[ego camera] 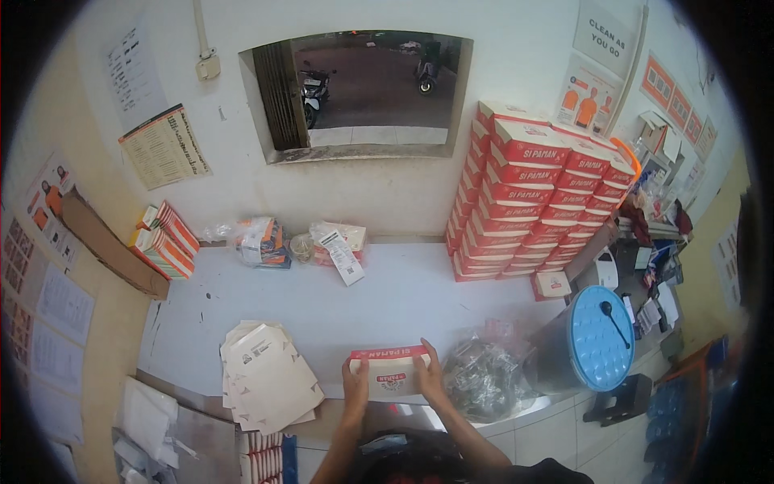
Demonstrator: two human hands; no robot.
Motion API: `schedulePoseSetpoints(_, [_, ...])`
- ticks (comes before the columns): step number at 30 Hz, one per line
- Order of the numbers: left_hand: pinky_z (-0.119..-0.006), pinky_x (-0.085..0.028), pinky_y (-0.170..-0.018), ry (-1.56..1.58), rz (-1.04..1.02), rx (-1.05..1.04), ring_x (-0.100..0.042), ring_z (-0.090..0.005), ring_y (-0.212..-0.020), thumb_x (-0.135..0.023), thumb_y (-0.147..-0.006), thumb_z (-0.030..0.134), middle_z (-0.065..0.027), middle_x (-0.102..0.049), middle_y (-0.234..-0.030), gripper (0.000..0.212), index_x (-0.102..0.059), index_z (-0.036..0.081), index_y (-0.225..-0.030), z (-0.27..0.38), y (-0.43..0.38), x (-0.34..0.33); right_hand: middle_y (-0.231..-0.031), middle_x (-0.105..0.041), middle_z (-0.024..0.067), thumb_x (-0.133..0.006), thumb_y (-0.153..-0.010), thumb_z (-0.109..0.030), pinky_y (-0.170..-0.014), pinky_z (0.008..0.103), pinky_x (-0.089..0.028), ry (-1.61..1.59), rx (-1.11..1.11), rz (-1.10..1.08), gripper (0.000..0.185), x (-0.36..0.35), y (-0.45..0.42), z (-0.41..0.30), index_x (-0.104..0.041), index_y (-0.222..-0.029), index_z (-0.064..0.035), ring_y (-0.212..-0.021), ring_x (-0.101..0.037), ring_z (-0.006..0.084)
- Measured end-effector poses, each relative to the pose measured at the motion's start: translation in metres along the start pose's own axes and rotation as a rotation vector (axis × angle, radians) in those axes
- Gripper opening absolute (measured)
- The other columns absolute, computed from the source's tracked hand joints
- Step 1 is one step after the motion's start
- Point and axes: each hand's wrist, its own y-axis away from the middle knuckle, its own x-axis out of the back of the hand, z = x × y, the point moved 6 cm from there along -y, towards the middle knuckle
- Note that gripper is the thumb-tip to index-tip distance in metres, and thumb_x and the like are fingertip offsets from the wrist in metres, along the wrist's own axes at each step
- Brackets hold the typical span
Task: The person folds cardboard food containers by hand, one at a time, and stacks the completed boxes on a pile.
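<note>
Between my two hands is a folded cardboard food box (390, 372), cream on its lid with a red printed edge. My left hand (357, 381) grips its left end and my right hand (428, 373) its right end, thumbs on the near face. The box is held at the front edge of the white table (387, 296). Left of it lies a fanned stack of flat cream box blanks (272, 369), partly overhanging the table edge. Clear plastic bags (484, 372) with small contents I cannot make out sit close to my right hand.
Tall stacks of assembled red-and-cream boxes (526, 199) stand at the back right. A grey bucket with a blue lid (601, 339) bears a black spoon (614, 323). Along the wall are bagged packs (263, 242), a receipt-tagged parcel (341, 251) and orange-striped cartons (166, 242). Folded boxes (261, 457) lie below left.
</note>
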Motion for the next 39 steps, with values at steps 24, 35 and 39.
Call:
schedulePoseSetpoints(24, [-0.062, -0.008, -0.116, -1.11, 0.174, 0.215, -0.003, -0.0505, -0.145, -0.057, -0.07, 0.085, -0.037, -0.002, -0.155, 0.132, 0.0, 0.0, -0.154, -0.16, -0.067, 0.225, -0.089, -0.066, 0.0112, -0.074, -0.084, -0.031, -0.052, 0.0341, -0.055, -0.55, -0.063, 0.714, 0.039, 0.241, -0.21, 0.172, -0.056, -0.103, -0.0019, -0.08, -0.066, 0.0217])
schedulePoseSetpoints(35, [-0.038, -0.054, -0.077, -0.74, 0.055, 0.185, -0.061, -0.0336, -0.102, -0.069, -0.088, 0.043, -0.023, -0.06, -0.122, 0.065, -0.055, -0.004, -0.131, -0.161, -0.078, 0.247, -0.125, -0.057, 0.0278, -0.06, -0.093, -0.013, -0.072, 0.0386, -0.06, -0.391, -0.409, 0.811, 0.049, 0.386, -0.338, 0.269, -0.043, -0.137, 0.0013, -0.112, -0.063, 0.0284])
schedulePoseSetpoints(39, [-0.035, -0.055, -0.064, -0.867, 0.181, -0.048, -0.068, -0.0272, -0.076, -0.073, -0.084, 0.038, -0.0166, -0.071, -0.086, 0.042, -0.071, 0.003, -0.107, -0.177, -0.09, 0.254, -0.129, -0.057, 0.0234, -0.063, -0.092, -0.016, -0.089, 0.0404, -0.053, -0.222, 0.036, 1.077, 0.051, 0.406, -0.289, 0.264, -0.045, -0.136, 0.0025, -0.118, -0.059, 0.0302])
